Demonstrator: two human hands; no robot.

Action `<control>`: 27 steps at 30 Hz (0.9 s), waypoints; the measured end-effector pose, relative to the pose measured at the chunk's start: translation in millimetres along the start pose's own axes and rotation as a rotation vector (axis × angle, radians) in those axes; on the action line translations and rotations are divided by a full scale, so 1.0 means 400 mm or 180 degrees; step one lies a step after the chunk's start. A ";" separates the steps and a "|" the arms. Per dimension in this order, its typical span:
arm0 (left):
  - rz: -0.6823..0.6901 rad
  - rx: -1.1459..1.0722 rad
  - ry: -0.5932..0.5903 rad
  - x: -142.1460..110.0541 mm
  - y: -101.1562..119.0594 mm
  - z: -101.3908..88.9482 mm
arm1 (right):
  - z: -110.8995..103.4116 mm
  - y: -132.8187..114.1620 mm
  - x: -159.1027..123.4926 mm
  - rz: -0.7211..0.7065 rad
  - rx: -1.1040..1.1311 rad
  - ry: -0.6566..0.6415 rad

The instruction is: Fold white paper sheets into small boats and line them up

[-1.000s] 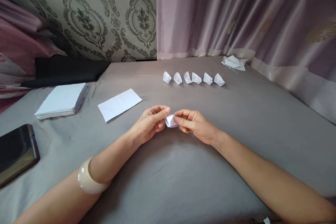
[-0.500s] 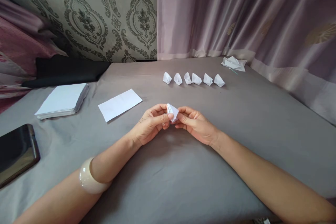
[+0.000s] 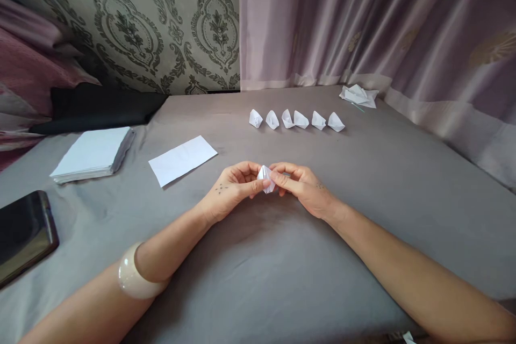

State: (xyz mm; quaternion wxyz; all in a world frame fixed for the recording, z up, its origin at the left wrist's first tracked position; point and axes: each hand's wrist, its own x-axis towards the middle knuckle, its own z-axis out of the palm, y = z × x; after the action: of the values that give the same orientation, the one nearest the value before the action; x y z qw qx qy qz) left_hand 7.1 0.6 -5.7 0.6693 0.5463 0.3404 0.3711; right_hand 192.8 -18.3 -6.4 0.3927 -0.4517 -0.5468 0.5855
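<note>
A small folded piece of white paper [image 3: 264, 174] is pinched between my two hands, just above the grey cloth. My left hand [image 3: 234, 189] grips it from the left, thumb across its lower front. From the other side, my right hand [image 3: 302, 187] holds its right edge between thumb and fingers. Part of the paper is hidden behind the thumbs. Beyond the hands, several similar folded paper pieces [image 3: 301, 120] stand in a row. A flat white paper sheet [image 3: 183, 161] lies to the left of my left hand.
A thick stack of white paper [image 3: 91, 153] sits at the left, with a dark phone [image 3: 26, 236] nearer to me. Loose white papers [image 3: 358, 95] lie at the far right, by the purple curtain [image 3: 306, 21]. Black fabric [image 3: 105, 107] is bunched at the back left.
The folded paper has turned between my fingers, so its folded layers and a pointed top now face me. My right thumb has shifted slightly up and left over it.
</note>
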 end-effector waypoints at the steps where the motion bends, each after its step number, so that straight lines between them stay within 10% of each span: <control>1: 0.0030 0.0085 0.0002 0.000 -0.001 0.000 | 0.000 -0.002 -0.001 0.0007 -0.0007 0.0011; 20: 0.0877 0.0984 0.0545 -0.008 -0.021 -0.005 | 0.003 0.003 -0.011 -0.0294 -0.0349 0.0138; 27: 0.0477 0.0581 0.0424 -0.003 -0.004 0.002 | 0.009 -0.001 -0.017 -0.0353 -0.0686 0.0336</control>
State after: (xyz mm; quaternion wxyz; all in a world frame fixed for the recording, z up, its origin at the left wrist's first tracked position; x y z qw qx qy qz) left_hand 7.5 -0.9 -6.9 0.5631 0.6029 0.3748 0.4230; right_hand 191.2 -25.8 -5.4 0.4018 -0.4906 -0.6092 0.4761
